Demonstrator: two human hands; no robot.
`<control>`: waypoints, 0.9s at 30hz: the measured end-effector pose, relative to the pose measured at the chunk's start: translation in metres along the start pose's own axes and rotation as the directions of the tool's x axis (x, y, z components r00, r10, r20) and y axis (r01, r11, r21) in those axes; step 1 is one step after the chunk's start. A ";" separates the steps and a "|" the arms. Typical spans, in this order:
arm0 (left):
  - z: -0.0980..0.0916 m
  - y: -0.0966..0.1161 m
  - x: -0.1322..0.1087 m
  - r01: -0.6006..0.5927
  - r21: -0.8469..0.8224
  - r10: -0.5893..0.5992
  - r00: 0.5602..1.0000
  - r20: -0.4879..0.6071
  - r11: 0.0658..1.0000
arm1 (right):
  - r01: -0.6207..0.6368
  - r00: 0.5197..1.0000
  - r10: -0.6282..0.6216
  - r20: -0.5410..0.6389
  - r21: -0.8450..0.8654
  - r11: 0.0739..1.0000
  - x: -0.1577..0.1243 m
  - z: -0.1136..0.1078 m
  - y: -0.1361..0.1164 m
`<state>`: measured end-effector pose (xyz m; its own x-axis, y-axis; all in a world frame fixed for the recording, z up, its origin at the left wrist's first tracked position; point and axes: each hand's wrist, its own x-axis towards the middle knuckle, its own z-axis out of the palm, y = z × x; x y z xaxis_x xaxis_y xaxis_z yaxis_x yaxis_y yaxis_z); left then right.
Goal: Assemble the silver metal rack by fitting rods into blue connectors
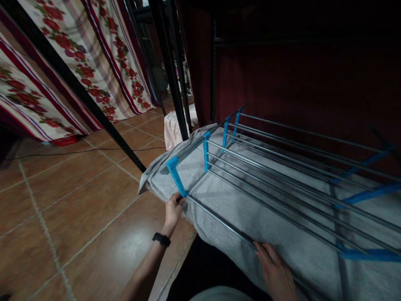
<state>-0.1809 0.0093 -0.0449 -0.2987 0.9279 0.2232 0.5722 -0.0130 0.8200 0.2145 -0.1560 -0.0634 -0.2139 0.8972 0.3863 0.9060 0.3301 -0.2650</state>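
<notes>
A rack of grey metal rods with blue plastic joints, which looks like a folding shoe rack [266,161], lies on a grey cloth [238,209]. My left hand [174,207] grips its near left corner, just below a slanted blue joint [177,177]; the fingertips are partly hidden there. Along the nearest rod, my right hand [274,265] has its fingers curled round the metal, with the thumb out of sight. More blue joints [369,196] show at the rack's far right end.
Dark metal posts [175,79] rise behind the cloth's left end, and another black bar [94,110] slants down at the left. A floral curtain [84,62] hangs over the tiled floor [78,209], where a thin cable [94,150] runs. Pinkish striped cloth [173,129] hangs behind.
</notes>
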 end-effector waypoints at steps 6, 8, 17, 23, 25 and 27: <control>-0.002 -0.003 0.001 0.025 -0.018 -0.025 1.000 0.016 1.000 | 0.007 1.000 -0.006 -0.009 0.040 0.999 -0.003 0.001 -0.002; -0.002 -0.003 0.001 0.035 -0.037 -0.034 0.999 0.022 0.999 | 0.001 1.000 -0.001 0.005 0.035 0.999 -0.003 0.002 -0.003; 0.001 -0.008 0.001 0.043 -0.045 -0.043 0.999 0.021 0.998 | -0.019 0.999 0.019 0.041 -0.013 1.000 -0.004 0.003 -0.006; -0.001 -0.006 0.000 0.028 -0.006 -0.027 0.999 0.023 1.000 | -0.026 0.997 0.030 0.069 -0.062 0.998 -0.006 0.004 -0.007; -0.001 -0.006 0.000 0.012 0.014 -0.013 1.000 0.018 1.000 | -0.028 0.996 0.035 0.087 -0.081 0.996 -0.007 0.003 -0.009; -0.001 -0.006 0.000 0.002 0.021 -0.002 1.000 0.012 1.000 | -0.036 0.995 0.046 0.094 -0.104 0.994 -0.008 0.003 -0.011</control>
<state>-0.1851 0.0093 -0.0488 -0.2909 0.9322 0.2151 0.5876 -0.0033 0.8091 0.2053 -0.1660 -0.0661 -0.2056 0.9350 0.2890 0.9462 0.2653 -0.1853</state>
